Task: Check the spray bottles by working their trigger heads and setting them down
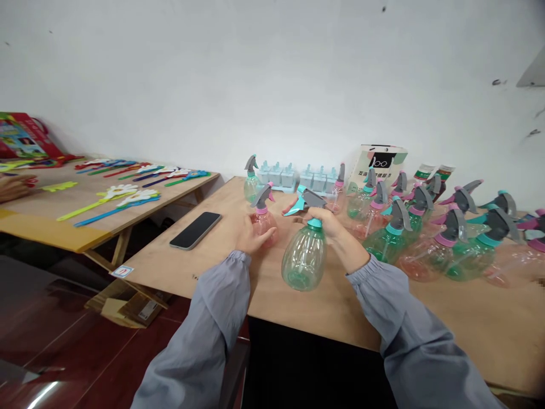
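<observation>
My left hand (251, 234) is wrapped round the body of a pink spray bottle (269, 224), which stands upright on the table with its grey and pink head showing above my fingers. My right hand (326, 222) grips a green spray bottle (304, 260) by its neck, just below the grey and turquoise trigger head. That green bottle is see-through, and its base faces toward me. Close behind the pink bottle stands another green spray bottle (252, 184).
Several pink and green spray bottles (387, 241) crowd the table's right side. Light-blue ice-pop moulds (279, 176) and a printed box (377, 165) line the wall. A phone (196, 230) lies left. On the neighbouring table lie colourful hand-shaped clappers (119, 193), near another person's hand (12, 187).
</observation>
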A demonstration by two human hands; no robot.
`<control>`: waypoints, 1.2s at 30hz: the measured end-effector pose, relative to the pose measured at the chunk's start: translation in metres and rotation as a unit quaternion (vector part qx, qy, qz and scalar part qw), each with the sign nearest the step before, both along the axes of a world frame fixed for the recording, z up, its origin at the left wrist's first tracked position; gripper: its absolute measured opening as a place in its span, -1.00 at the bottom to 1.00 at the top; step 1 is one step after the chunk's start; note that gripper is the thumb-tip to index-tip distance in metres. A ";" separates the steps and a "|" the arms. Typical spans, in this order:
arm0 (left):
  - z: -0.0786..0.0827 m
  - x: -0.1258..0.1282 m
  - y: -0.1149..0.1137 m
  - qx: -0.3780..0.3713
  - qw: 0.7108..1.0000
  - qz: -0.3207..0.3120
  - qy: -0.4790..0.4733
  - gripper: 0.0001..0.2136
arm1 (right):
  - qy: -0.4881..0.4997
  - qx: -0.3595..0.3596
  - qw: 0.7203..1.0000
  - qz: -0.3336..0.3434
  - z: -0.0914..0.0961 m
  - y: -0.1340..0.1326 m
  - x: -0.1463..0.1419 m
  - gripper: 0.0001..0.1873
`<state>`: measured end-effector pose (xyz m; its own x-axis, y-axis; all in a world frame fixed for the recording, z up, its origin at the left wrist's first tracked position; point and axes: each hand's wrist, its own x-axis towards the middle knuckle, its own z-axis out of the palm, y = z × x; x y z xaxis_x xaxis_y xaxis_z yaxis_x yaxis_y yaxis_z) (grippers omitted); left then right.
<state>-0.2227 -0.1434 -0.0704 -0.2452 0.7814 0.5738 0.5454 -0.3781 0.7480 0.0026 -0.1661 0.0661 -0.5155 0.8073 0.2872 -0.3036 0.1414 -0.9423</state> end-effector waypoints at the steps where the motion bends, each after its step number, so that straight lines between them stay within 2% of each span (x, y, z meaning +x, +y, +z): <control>1: 0.000 0.000 0.000 0.000 1.000 -0.005 -0.001 -0.31 | -0.002 -0.002 1.000 -0.002 -0.001 0.001 0.000 -0.84; 6: 0.001 0.000 -0.001 -0.005 1.000 0.005 -0.007 -0.32 | 0.026 -0.029 0.999 -0.014 -0.004 0.008 0.001 -0.82; 13: 0.003 0.000 -0.003 -0.014 1.000 0.002 0.004 -0.31 | 0.023 -0.019 1.000 -0.005 -0.004 0.008 0.001 -0.75; 19: 0.003 0.001 -0.002 -0.015 1.000 -0.009 -0.004 -0.29 | 0.081 -0.062 0.995 -0.009 -0.004 0.006 0.000 -0.75; 27: 0.005 0.001 -0.004 -0.013 1.000 -0.009 -0.001 -0.29 | 0.050 0.000 0.998 -0.024 -0.002 0.003 -0.003 -0.73; 31: 0.004 0.000 -0.002 -0.005 1.000 -0.024 -0.011 -0.29 | 0.076 -0.010 0.997 -0.015 -0.004 0.006 0.003 -0.80; 33: 0.002 0.000 -0.001 -0.001 1.000 -0.026 -0.013 -0.30 | 0.070 0.006 0.997 -0.034 -0.006 0.008 0.003 -0.84; 36: 0.001 -0.001 0.000 0.001 1.000 -0.018 -0.009 -0.29 | 0.023 0.061 0.992 -0.104 -0.012 0.020 0.005 -0.85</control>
